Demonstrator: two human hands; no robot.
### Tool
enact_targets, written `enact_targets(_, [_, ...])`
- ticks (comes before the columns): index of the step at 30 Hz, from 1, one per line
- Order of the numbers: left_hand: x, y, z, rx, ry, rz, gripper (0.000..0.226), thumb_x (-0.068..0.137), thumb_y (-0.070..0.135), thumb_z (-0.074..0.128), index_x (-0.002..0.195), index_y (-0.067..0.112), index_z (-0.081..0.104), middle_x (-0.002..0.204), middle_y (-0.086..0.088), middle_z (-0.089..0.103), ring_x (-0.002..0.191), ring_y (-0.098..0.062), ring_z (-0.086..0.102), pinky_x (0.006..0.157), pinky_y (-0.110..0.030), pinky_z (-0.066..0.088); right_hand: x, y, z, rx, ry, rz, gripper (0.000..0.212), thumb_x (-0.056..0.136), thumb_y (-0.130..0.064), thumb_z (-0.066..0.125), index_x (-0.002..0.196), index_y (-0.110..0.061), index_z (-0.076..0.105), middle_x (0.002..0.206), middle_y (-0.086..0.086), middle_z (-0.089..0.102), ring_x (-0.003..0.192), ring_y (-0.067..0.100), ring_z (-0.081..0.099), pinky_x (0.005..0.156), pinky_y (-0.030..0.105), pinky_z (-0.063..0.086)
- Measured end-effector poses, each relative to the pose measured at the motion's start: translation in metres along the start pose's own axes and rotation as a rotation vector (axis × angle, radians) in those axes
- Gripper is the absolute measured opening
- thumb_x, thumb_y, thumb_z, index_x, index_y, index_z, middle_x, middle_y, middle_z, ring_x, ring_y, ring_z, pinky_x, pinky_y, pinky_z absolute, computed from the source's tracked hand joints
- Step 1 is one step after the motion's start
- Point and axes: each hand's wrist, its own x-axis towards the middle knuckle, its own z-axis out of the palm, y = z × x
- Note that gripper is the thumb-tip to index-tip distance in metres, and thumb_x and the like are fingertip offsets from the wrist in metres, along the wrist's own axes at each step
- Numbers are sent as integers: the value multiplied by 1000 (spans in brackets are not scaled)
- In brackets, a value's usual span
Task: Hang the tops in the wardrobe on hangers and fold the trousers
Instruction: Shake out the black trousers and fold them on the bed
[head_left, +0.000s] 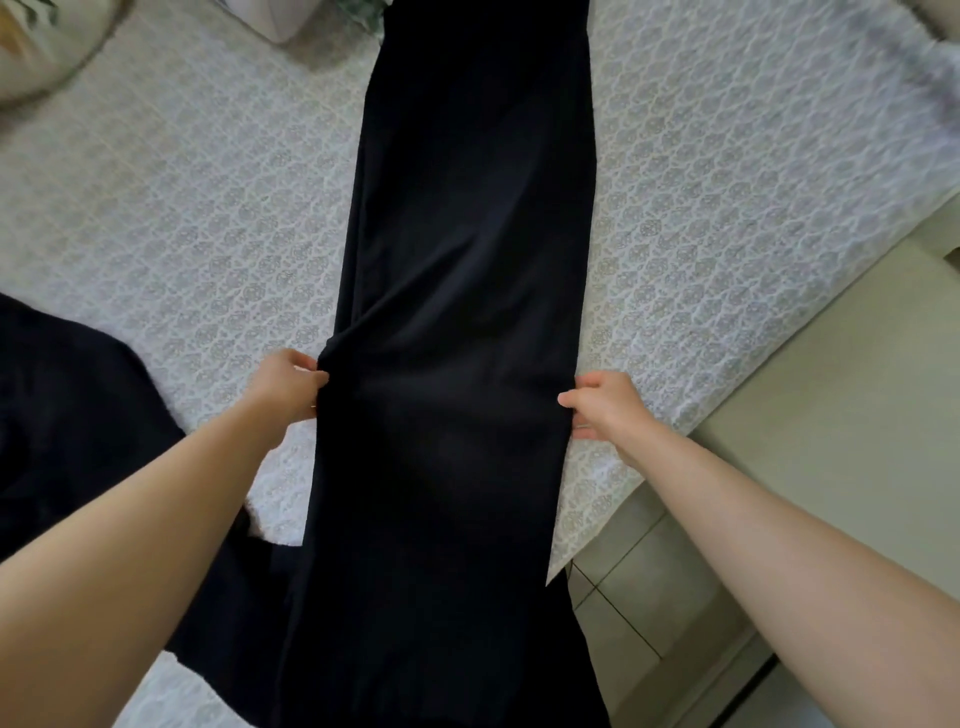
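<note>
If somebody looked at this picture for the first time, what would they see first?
Long black trousers lie stretched up the middle of a white patterned bedspread. The left hand and the right hand pinch their side edges, one on each side. Another dark garment lies at the left edge of the picture.
</note>
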Motion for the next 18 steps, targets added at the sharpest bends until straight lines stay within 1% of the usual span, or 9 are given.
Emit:
enact_targets(2, [1,6,6,33,-43,32,14,93,7,63,105,11,56,97,-11,65,93,-28,65,90,-44,55,1,-12,-2,59,4,8,10,91,-4,61,99,-8,65,101,10,70,90,23,70,66,30,60])
enact_targets(3, [3,9,8,67,-40,48,10,93,6,63,100,12,59,96,-10,66,93,-28,66,91,-45,54,2,-17,-3,81,6,-1,11,91,-5,61,101,-6,65,101,9,70,89,21,70,62,27,58])
enact_targets(5, [8,13,10,110,0,61,15,92,1,59,85,14,62,95,-13,68,92,-30,65,90,-44,55,9,-25,-4,69,44,-35,9,91,-5,62,100,-5,66,100,9,70,90,21,69,66,28,59])
enact_targets(7, [14,17,12,147,79,45,21,90,-5,52,79,9,62,87,-15,63,84,-32,62,75,-38,55,15,-31,-4,13,117,-60,7,90,-3,64,96,-6,64,100,11,69,89,22,69,75,35,60])
enact_targets(9, [15,23,15,193,153,35,20,85,-9,44,83,0,62,78,-15,57,70,-30,55,56,-31,45,22,-35,-5,-65,188,-69,9,88,-3,65,94,-9,62,96,10,67,86,22,68,78,38,60])
enact_targets(10, [15,27,16,224,161,40,21,83,-9,42,83,-1,61,75,-14,55,64,-28,51,52,-29,40,24,-37,-5,-100,202,-69,10,88,-3,66,94,-10,61,94,9,66,85,23,68,79,38,60])
enact_targets(12, [19,34,16,275,126,44,19,82,-6,41,78,3,57,72,-13,51,61,-25,47,54,-29,38,25,-44,-6,-115,179,-46,13,87,-2,64,98,-10,61,93,9,66,87,23,68,80,38,60])
enact_targets(14, [22,47,14,269,87,62,16,84,-1,42,76,7,54,73,-10,50,65,-25,47,60,-32,39,25,-53,-9,-71,136,-3,20,87,-3,61,106,-10,60,95,7,65,88,21,67,81,37,59])
enact_targets(18, [30,76,14,288,53,196,12,92,18,53,99,16,63,92,-2,64,88,-22,61,79,-35,49,31,-78,-16,19,69,4,15,89,-9,59,103,-12,61,95,6,67,92,23,68,85,39,57])
